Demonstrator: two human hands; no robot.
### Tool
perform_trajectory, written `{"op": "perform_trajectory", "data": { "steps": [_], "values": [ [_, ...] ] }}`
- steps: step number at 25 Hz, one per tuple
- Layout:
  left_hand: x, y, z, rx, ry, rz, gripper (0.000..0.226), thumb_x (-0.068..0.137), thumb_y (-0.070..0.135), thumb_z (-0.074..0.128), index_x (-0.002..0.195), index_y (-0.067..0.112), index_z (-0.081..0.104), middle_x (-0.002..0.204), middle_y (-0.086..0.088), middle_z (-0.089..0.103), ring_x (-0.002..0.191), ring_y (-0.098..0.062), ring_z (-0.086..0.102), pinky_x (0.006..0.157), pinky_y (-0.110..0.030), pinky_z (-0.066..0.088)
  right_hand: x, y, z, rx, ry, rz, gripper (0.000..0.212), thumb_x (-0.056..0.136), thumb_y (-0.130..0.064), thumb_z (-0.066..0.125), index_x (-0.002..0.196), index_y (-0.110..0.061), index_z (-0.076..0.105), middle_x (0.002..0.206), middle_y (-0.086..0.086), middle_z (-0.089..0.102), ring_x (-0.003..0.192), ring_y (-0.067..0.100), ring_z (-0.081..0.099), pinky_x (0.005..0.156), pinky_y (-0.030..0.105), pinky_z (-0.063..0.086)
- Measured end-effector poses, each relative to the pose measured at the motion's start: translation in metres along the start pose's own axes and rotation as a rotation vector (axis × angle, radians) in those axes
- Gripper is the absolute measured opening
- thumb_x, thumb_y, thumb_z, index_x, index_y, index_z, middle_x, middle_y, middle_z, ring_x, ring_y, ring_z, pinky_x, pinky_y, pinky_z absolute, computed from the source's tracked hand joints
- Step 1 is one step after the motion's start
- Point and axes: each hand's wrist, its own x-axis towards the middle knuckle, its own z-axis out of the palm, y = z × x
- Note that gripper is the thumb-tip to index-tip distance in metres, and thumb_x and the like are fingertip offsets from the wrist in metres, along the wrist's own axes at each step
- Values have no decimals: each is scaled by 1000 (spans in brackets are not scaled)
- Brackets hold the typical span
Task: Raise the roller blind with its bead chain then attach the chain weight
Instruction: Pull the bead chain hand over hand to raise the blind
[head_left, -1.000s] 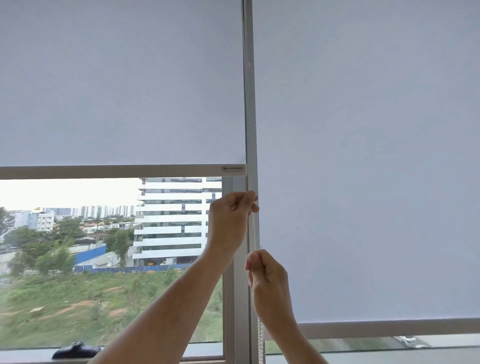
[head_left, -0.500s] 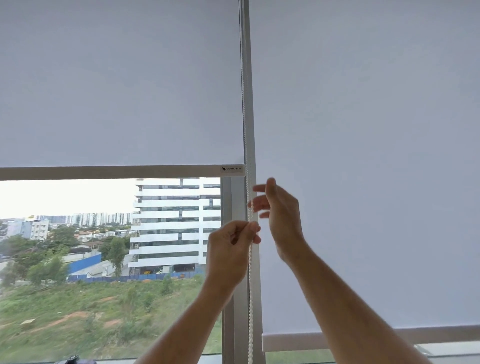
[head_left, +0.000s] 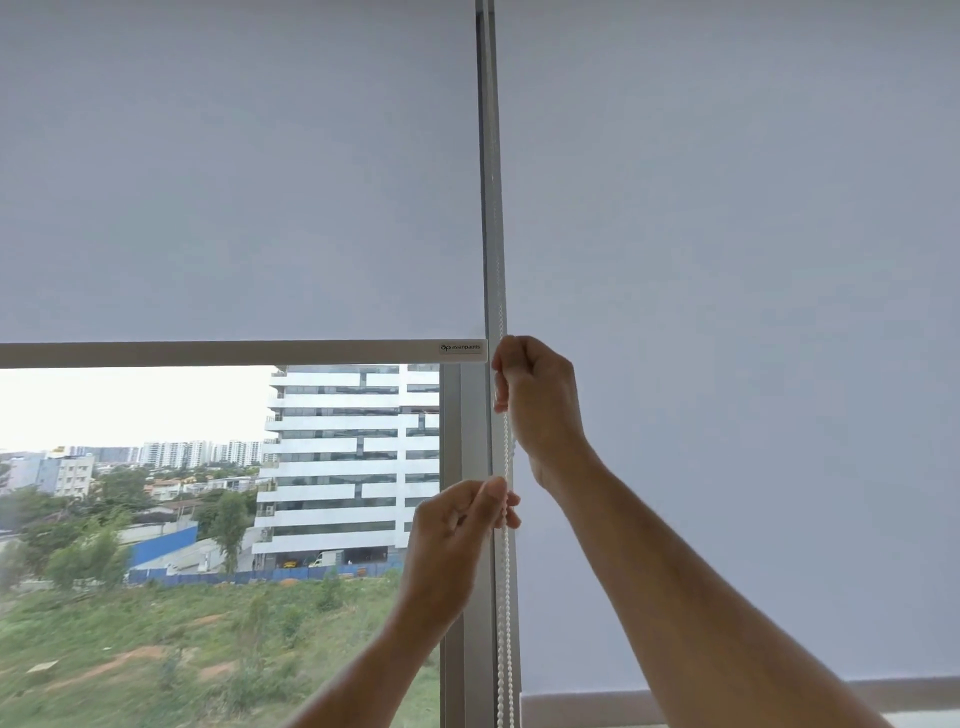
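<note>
Right hand (head_left: 540, 410) curled into a fist around bead chain (head_left: 505, 597), just right of roller blind's bottom rail (head_left: 218, 353). Left hand (head_left: 452, 540) below it, thumb and fingertips pinched shut on same chain, which hangs straight down past both wrists along window frame (head_left: 470, 571). Roller blind (head_left: 234, 171) up and left of both hands, partly raised. Small label (head_left: 462, 347) at rail end beside right hand: "asianpaints".

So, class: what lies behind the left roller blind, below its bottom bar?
Below the bottom bar of the left roller blind, the window shows a white building, trees and grass. Whatever is behind the fabric higher up stays hidden.
</note>
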Motion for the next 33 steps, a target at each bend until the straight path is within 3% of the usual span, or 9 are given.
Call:
{"op": "perform_trajectory", "data": {
  "steps": [3,8,12,17,20,22,26,29,33],
  "values": [
    [18,4,-4,-31,88,-67,54,80,73,46,82,27,74,75,2,74,73,-16,65,69,-30,50,-16,3,-4,-32,26,-27,36,102,-19,46,67,-21,57,46,-11,48,42,4,44,51,25,42],
    [79,49,-2,31,151,-11,35,93,54,50,85,27,71,76,3,71,75,-15,63,71,-37,49,-37,10,-11,-62,31,-36,36,100,-20,46,66,-22,56,48,-7,50,44,4,43,49,20,38],
    [119,84,10,100,77,-5,38,96,48,50,90,17,70,79,2,72,70,-9,62,70,-29,49,-53,19,-13,-60,14,-40,36,100,-16,46,65,-19,54,50,-2,48,47,6,42,49,16,37],
    [125,96,22,12,107,-62,23,94,27,63,79,11,73,62,4,66,57,-8,56,65,-26,47,-61,26,-20,-90,-27,-25,39,102,-17,46,65,-23,57,50,-2,56,49,5,49,56,19,41],
    [114,93,24,-27,148,-78,19,92,24,66,78,12,73,62,4,67,57,-7,56,66,-26,48,-62,28,-28,-63,-113,7,38,103,-30,46,74,-25,70,64,1,73,65,9,68,72,25,46],
    [109,91,21,-25,170,-78,19,91,24,67,78,13,73,60,5,66,52,-3,54,65,-25,47,-57,27,-33,13,-102,44,46,101,-47,39,83,-26,75,71,2,77,74,12,73,76,24,49],
    [95,89,18,18,158,-38,19,91,24,68,76,12,73,59,3,67,44,3,52,60,-21,46,-27,16,-37,44,33,81,57,97,-60,31,93,-23,74,73,2,77,71,13,74,73,29,48],
    [79,85,22,62,133,5,21,90,26,68,75,12,73,56,5,66,44,1,51,53,-21,45,-2,-3,-31,38,8,62,47,101,-56,35,98,-24,70,75,-2,77,69,6,72,67,22,48],
    [64,76,21,72,90,11,22,90,26,68,71,15,72,53,7,65,43,2,48,49,-17,40,32,-34,-19,51,-82,95,49,102,-55,32,114,-20,64,80,-2,76,70,8,73,64,27,49]
  ]
}}
